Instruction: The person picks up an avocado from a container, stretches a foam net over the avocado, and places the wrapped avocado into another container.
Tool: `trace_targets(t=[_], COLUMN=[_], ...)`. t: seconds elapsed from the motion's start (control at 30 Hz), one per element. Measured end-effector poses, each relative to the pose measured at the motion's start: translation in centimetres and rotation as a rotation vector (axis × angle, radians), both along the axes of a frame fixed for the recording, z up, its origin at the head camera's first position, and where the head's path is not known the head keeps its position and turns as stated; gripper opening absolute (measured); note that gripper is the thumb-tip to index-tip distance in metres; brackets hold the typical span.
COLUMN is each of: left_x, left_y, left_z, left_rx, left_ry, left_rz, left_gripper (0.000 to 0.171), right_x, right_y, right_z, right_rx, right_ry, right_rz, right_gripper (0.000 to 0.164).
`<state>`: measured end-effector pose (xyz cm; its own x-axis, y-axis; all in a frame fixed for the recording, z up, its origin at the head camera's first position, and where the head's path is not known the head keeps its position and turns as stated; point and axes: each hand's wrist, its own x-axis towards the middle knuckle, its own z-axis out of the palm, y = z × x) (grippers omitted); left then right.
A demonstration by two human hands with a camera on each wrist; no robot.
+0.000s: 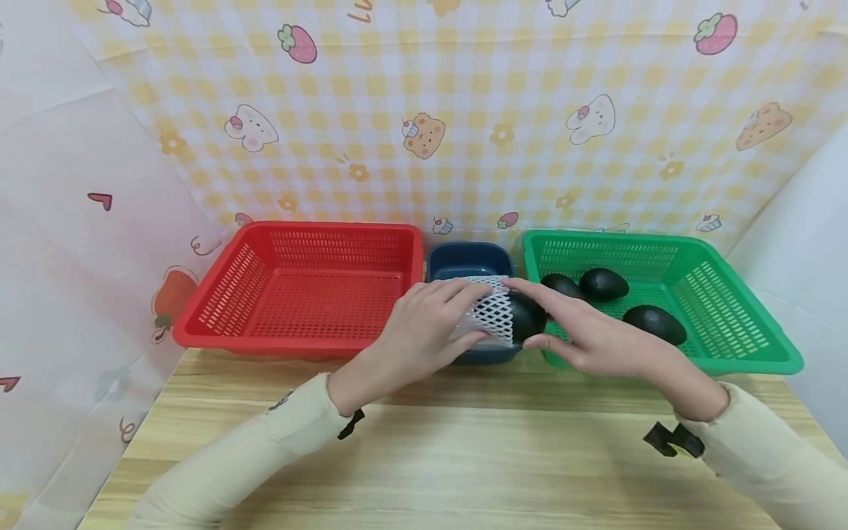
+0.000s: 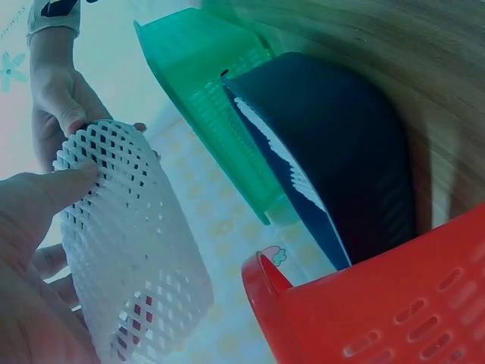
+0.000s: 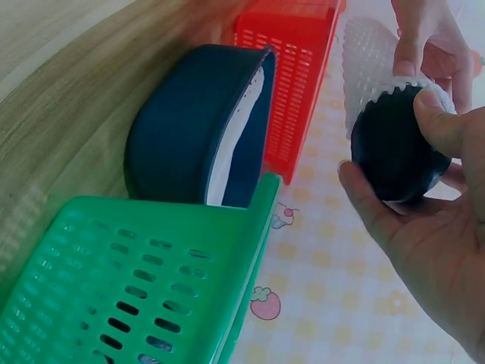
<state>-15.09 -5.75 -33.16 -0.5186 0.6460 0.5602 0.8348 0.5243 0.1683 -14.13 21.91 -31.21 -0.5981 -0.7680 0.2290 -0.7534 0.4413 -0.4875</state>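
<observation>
Partly hidden by foam netting (image 1: 495,316), a bin (image 1: 470,258) separates 2 baskets (image 1: 331,302) (image 1: 729,309).

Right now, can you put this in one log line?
left hand: holds white mesh foam sleeve | right hand: holds dark oval fruit, partly inside sleeve | green slotted plastic basket: more dark fruits

A yellow-and-white checked cloth (image 1: 464,81) hangs at the back, with strawberries (image 1: 302,46) and flowers (image 1: 502,135) on it. The left wall (image 1: 53,287) is white with red hearts (image 1: 101,200). The table (image 1: 424,464) is pale wood.
</observation>
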Motion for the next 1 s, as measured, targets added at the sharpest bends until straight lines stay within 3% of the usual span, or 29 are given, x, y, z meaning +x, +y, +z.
trace_targets(t=[0.2,0.43,0.57,0.8,1.0], left_x=[-0.2,-0.3,-0.4,-0.3,-0.2], left_y=[-0.3,-0.5,-0.7,-1.0,-1.0], left_z=[0.0,0.4,0.7,1.2,1.6], left_rx=[0.021,0.039,0.045,0.064,0.084], left_ry=[-0.015,-0.060,-0.085,-0.112,-0.139], left_rz=[-0.010,-0.016,-0.035,-0.055,-0.077], left_gripper=[0.062,0.064,0.062,0.058,0.058], right_x=[0.0,0.0,0.0,0.0,0.1], right_y=[0.0,0.1,0.1,-0.1,-0.3], right_z=[-0.1,-0.5,-0.5,-0.3,-0.6], right_rx=[-0.081,-0.106,-0.126,-0.166,-0.188], right_ry=[-0.035,0.080,0.106,0.156,0.177], right_rz=[-0.048,-0.085,-0.067,-0.006,-0.040], right_gripper=[0.093,0.093,0.086,0.090,0.089])
